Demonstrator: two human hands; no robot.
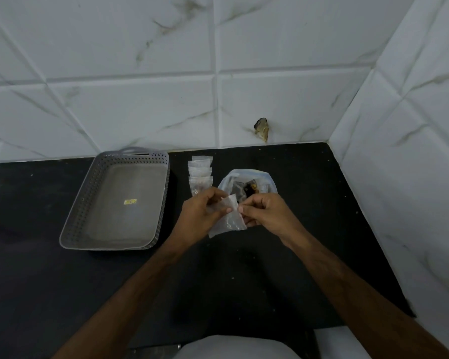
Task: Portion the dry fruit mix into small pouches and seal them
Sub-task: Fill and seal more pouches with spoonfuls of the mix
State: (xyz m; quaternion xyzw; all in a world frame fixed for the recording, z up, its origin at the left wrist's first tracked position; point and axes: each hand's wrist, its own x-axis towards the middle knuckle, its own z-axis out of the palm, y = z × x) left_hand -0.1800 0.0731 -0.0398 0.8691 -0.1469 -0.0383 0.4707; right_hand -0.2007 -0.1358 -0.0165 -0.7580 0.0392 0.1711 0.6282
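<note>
Head view looks down on a person's two hands meeting over a black table. The left hand [202,211] pinches one side of a small clear pouch [227,218] and the right hand [263,212] pinches its other side near the top, fingers curled on the plastic; the pouch hangs between them, above the table. It looks empty or nearly so, though the plastic is too blurred to be sure.

Just beyond the hands stands the open bag of dry fruit mix [246,183], dark pieces showing at its mouth. Left of that bag lies a short overlapping row of small pouches [200,174], running away toward the wall; whether any are filled or sealed cannot be told. Further left, the grey perforated tray [96,187] holds nothing but a small yellow sticker.

Judging by the bare tray, the work seems to be at an early stage: most filling and sealing is still ahead.

White marble-patterned tiles line the far wall and the right wall, meeting in a corner, with a chipped brown spot [261,129] low on the far wall.
</note>
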